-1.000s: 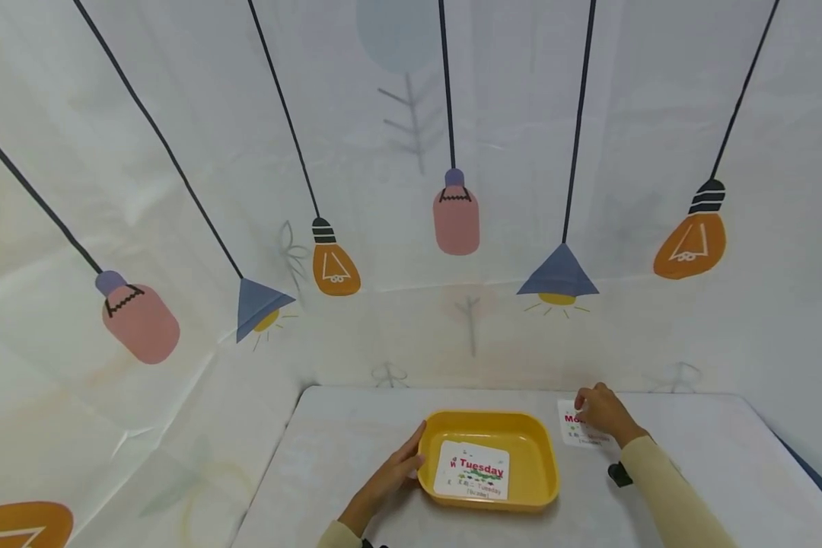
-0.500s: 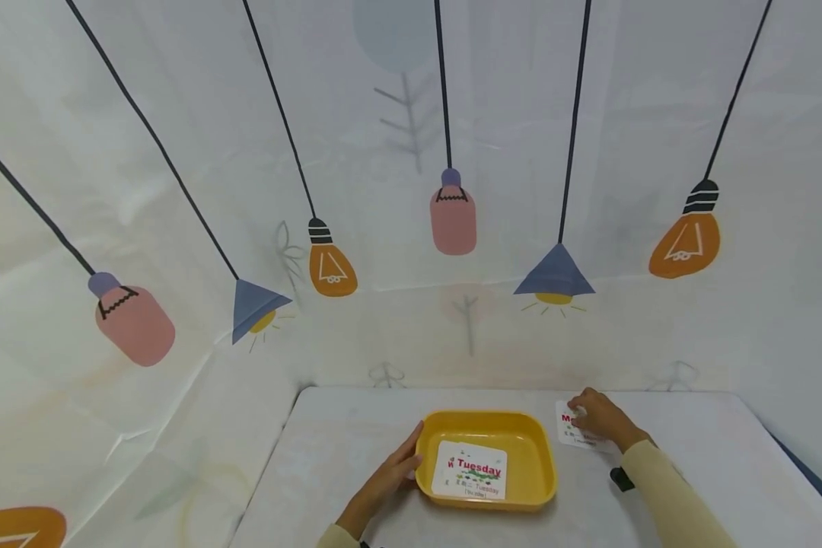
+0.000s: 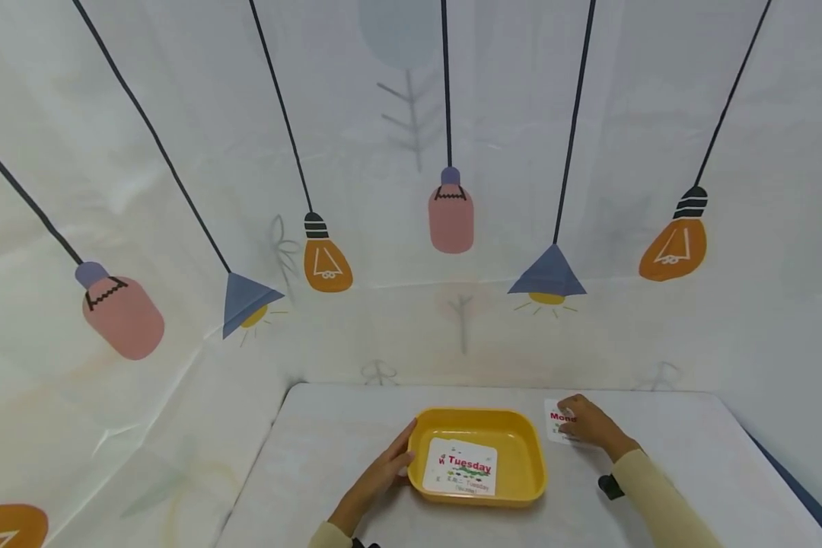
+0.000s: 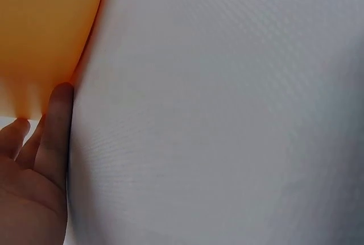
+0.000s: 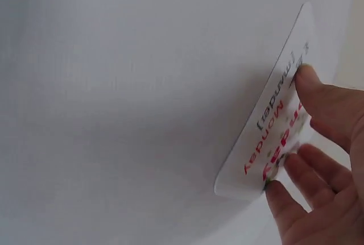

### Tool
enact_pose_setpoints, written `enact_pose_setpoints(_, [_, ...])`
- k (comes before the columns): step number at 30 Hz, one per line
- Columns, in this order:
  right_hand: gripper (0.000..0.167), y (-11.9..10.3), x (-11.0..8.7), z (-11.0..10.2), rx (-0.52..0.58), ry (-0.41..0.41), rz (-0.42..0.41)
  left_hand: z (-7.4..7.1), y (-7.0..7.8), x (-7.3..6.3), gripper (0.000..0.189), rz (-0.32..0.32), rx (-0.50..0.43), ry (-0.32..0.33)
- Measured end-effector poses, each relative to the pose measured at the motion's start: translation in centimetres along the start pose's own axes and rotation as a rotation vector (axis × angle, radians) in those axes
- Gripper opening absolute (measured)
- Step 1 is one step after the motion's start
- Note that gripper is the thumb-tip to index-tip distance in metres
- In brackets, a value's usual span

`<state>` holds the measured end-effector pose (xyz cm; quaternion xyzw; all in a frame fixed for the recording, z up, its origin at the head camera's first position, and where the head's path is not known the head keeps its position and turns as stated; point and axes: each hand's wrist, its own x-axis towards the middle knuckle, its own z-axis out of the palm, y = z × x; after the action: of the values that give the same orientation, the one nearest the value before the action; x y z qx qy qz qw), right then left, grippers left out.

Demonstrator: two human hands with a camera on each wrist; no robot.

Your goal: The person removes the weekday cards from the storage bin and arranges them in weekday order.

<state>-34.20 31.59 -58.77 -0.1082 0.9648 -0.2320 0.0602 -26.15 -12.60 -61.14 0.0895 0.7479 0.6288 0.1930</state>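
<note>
Head view only: Tuesday card (image 3: 452, 473) in tray (image 3: 519, 466); left grip (image 3: 380, 470) unclenched, right grip (image 3: 592, 423) clamped on Monday card (image 5: 257, 149)

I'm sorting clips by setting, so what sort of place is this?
Probably a draped indoor corner, perhaps for lessons: creased pale sheeting printed with hanging lamps, a white table and a yellow tray holding a Tuesday card.

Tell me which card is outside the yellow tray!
The Monday card: it's right of the tray in the head view, while the Tuesday card lies inside.
</note>
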Motion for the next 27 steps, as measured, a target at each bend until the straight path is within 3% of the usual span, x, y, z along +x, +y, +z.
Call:
enact_pose_setpoints(6, [0.037,-1.3,-0.3,1.3,0.055,0.174,-0.079,-0.5,-0.6,-0.5,0.06,0.031,-0.01,-0.001])
enact_pose_setpoints(13, [0.032,-5.6,-1.4,-0.1,0.178,0.339,-0.104,-0.7,-0.8,-0.2,0.06,0.058,-0.063,-0.034])
enact_pose_setpoints(17, [0.032,-8.1,-1.8,-0.8,0.224,0.33,-0.14,-0.9,-0.9,-0.2,0.059,0.08,-0.061,-0.031])
enact_pose_setpoints(27, [0.032,-12.1,-2.0,-1.4,0.247,0.164,-0.137,-0.9,-1.2,-0.1,0.061,0.12,-0.07,-0.077])
